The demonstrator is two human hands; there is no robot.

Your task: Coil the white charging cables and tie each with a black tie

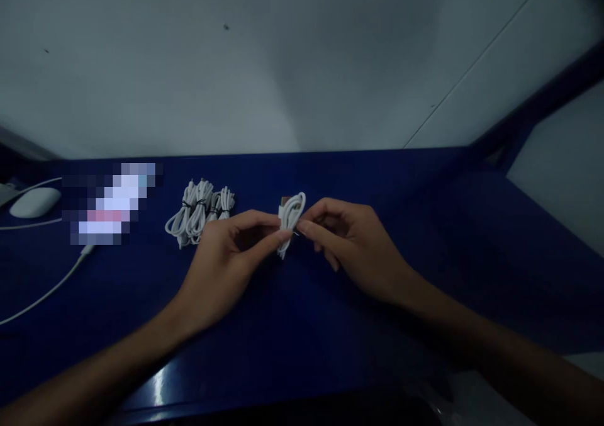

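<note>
White cable coil sits between the left hand, which pinches it, and the right hand, fingertips nearly together, hold unclear.

The glossy flat counter is deep blue. On the counter, the looped thin cables are white, their narrow ties black; over the counter, the coiled cable is white too. Behind the counter, the flat wall is grey, dark-specked.

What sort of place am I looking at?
Probably an indoor workspace, perhaps a workshop or office; which one I can't tell. It has a blue tabletop, a pale wall behind, and tied bundles of white cable.
</note>
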